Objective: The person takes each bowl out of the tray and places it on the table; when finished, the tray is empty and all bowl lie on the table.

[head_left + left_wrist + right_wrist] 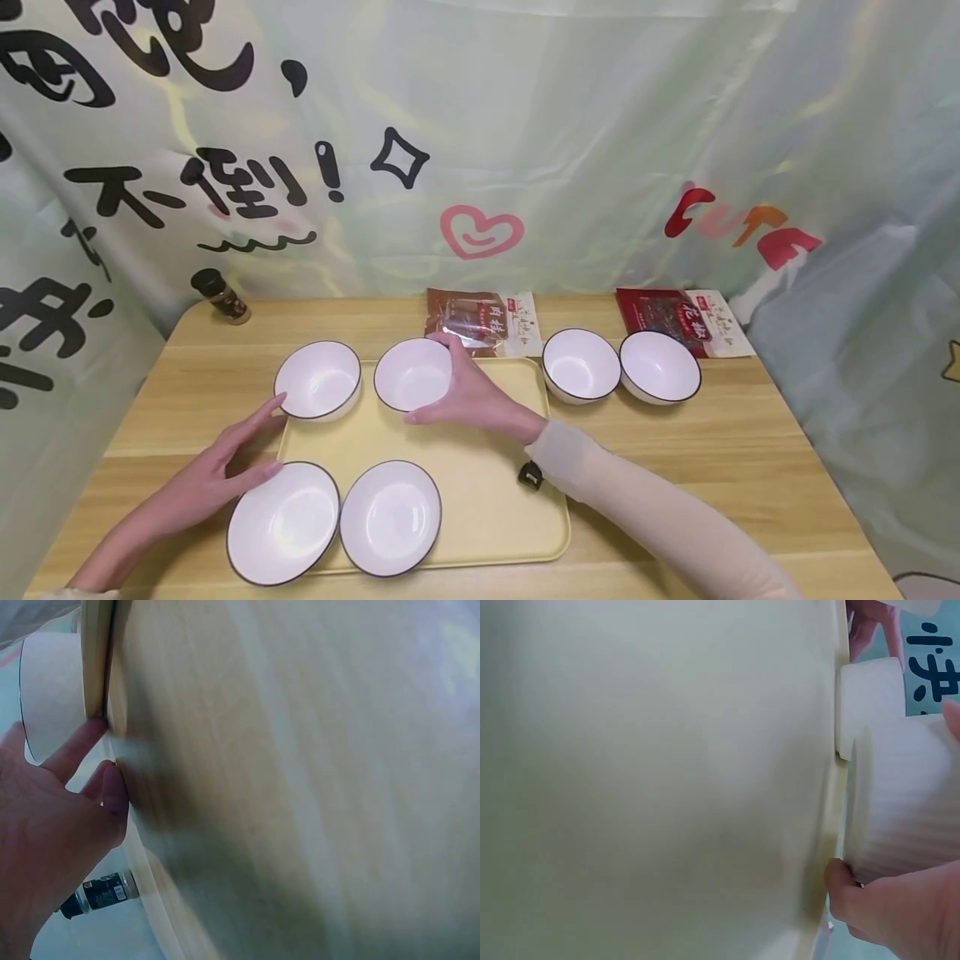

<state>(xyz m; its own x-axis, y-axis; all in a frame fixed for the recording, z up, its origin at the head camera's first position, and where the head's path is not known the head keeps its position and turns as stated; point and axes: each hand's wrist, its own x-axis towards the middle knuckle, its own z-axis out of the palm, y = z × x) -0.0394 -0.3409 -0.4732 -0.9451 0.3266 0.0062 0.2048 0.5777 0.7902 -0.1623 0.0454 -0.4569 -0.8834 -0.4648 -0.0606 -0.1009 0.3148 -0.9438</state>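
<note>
My right hand [476, 392] grips a white dark-rimmed bowl [408, 375] at the back of a pale yellow tray [487, 500], thumb on the near side and fingers on the far side. The right wrist view shows that bowl's ribbed outer wall [907, 802]. My left hand [202, 479] reaches over the tray's left edge with its fingers extended. Its forefinger is at the rim of the back left bowl [318, 379], and its thumb is by the front left bowl [283, 523]. Beside that one sits another bowl [391, 518].
Two more bowls, one [581, 365] touching the other [660, 367], stand right of the tray. Behind lie a brown spice packet [480, 323] and a red one [682, 321]. A black-capped jar [221, 297] stands back left. A small black object [530, 476] lies on the tray.
</note>
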